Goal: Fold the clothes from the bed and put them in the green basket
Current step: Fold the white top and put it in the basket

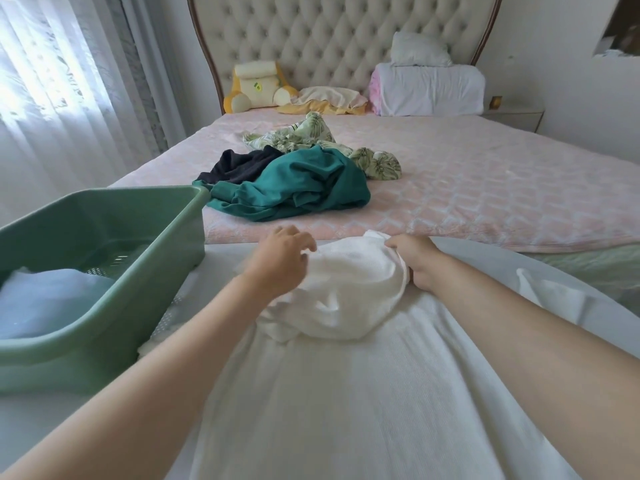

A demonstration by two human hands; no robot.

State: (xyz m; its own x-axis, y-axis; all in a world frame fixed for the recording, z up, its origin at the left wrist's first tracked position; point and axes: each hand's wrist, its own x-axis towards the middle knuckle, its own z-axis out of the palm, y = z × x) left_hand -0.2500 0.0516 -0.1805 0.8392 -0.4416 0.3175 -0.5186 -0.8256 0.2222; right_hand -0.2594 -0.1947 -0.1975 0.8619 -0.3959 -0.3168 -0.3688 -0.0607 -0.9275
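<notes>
White cloth [349, 292]: a soft, ribbed white piece, bunched in a loose mound at the near end of the bed, between both hands; a long stretch of the same weave runs toward the viewer.
Right fingers [398, 242]: curled together and clamped on the far right corner of the mound.
Right hand [417, 261]: sits against the mound's right edge, thumb side down by the fold.
Left fingers [304, 245]: bent and slightly apart, tips on the far left of the mound; whether they pinch it, I cannot tell.
Left hand [280, 263]: lies over the mound's left side.
Handling: likely light and limp, with no stiffness. It should sag and crease wherever it is unsupported, and it looks neither slippery nor fragile.
Where to hold: probably best by the two far corners or along an edge, one hand each, so it hangs flat.
Green basket [114, 199]: near left, beside the left forearm, with something pale already inside.
Unfolded pile: a teal garment [304, 185], a dark garment [239, 164] and a leaf-print garment [311, 135], heaped mid-bed, farther off.
Bed [485, 188]: pink quilted cover with pillows at the far headboard.
</notes>
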